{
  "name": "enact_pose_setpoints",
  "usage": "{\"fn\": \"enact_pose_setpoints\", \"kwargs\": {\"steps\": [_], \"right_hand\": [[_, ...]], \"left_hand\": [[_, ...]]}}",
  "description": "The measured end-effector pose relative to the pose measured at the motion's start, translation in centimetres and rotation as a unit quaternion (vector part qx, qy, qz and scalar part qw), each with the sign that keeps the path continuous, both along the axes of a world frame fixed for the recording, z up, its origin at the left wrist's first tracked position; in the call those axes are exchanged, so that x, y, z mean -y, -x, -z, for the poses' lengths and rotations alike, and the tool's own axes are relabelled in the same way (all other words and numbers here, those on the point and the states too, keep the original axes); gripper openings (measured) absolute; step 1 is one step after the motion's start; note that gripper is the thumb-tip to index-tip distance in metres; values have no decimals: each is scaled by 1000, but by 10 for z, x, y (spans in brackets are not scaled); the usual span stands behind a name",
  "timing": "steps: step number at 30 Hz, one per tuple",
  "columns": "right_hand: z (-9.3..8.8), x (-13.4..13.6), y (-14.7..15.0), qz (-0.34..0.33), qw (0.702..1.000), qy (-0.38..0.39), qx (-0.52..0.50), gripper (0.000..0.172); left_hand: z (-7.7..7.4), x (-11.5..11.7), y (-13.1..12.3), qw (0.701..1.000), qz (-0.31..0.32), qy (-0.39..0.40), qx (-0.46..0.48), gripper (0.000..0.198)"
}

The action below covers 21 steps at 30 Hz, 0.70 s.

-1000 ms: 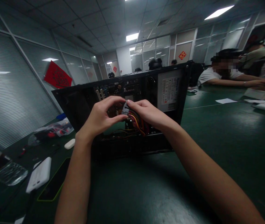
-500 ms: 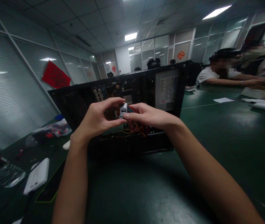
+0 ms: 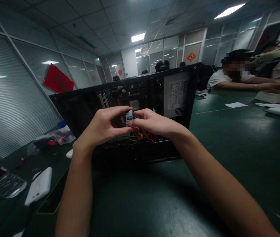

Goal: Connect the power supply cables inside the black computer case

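Observation:
A white multi-pin power connector [image 3: 128, 118] with coloured wires is held in front of an open computer case [image 3: 140, 152]. My left hand [image 3: 105, 123] spans it, index fingertip at its top end and thumb at its bottom end. From the right, my right hand [image 3: 154, 122] grips the connector and its wire bundle, thumb along the near side. Behind the hands, the motherboard [image 3: 124, 91] shows in part. At the case's upper right sits the silver power supply [image 3: 176, 95]. Loose yellow and orange wires [image 3: 132, 139] hang below the fingers.
The case stands on a green table [image 3: 140, 204]. To the left lie a water bottle [image 3: 4, 181], a white phone-like device [image 3: 38, 186], a dark flat item with a green edge [image 3: 52, 194] and a plastic bag [image 3: 53, 138]. A co-worker [image 3: 236, 74] sits at the right.
The connector has turned slightly and stands more upright between my fingers. Both hands stay almost in place. The co-worker's hands have shifted a little.

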State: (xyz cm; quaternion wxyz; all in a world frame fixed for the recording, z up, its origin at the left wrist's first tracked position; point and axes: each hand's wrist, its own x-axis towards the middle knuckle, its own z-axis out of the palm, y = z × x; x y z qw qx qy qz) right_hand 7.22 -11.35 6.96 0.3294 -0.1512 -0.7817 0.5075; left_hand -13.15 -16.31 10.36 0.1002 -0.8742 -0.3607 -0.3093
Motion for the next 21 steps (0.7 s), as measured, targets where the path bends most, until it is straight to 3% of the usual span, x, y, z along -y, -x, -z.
{"fn": "enact_pose_setpoints", "kwargs": {"steps": [16, 18, 21], "right_hand": [[4, -1, 4, 31, 999, 6, -18, 12], [2, -2, 1, 22, 1000, -14, -3, 19], [0, -8, -8, 47, 993, -104, 8, 37]], "left_hand": [[0, -1, -3, 999, -23, -12, -27, 53], [1, -2, -3, 999, -19, -26, -31, 54], [2, -2, -2, 998, -19, -44, -44, 56]]}}
